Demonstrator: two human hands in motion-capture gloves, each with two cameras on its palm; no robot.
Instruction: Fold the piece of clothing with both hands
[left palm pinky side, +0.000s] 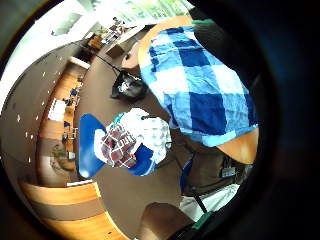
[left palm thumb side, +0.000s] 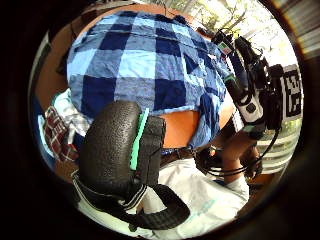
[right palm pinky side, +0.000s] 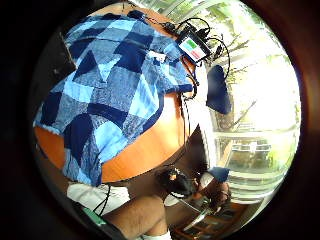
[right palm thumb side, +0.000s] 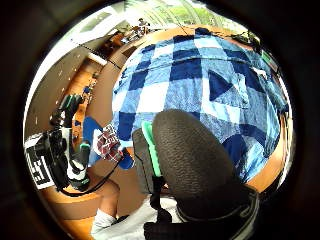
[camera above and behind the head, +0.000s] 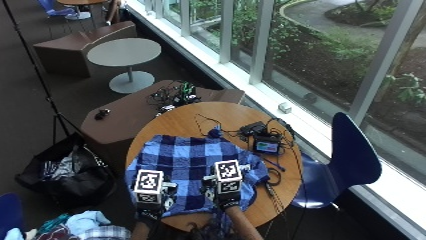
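Note:
A blue and white checked shirt (camera above and behind the head: 193, 165) lies spread over the near half of a round wooden table (camera above and behind the head: 219, 117). Its near hem hangs a little over the table edge (left palm thumb side: 180, 127). My left hand (camera above and behind the head: 152, 200) hovers above the shirt's near left edge. My right hand (camera above and behind the head: 228, 194) hovers over the near right part. Neither holds cloth: all four palm views show the shirt (right palm thumb side: 200, 85) at a distance. In the left thumb side view the right hand (left palm thumb side: 250, 95) has its fingers stretched out. The left hand (right palm thumb side: 65, 145) looks the same in the right thumb side view.
A small device with a lit screen (camera above and behind the head: 268, 146) and tangled cables lie on the table's far right. A blue chair (camera above and behind the head: 353, 160) stands to the right. To the left, a black bag (camera above and behind the head: 63, 172) sits on the floor and another chair holds a heap of clothes (left palm pinky side: 132, 140).

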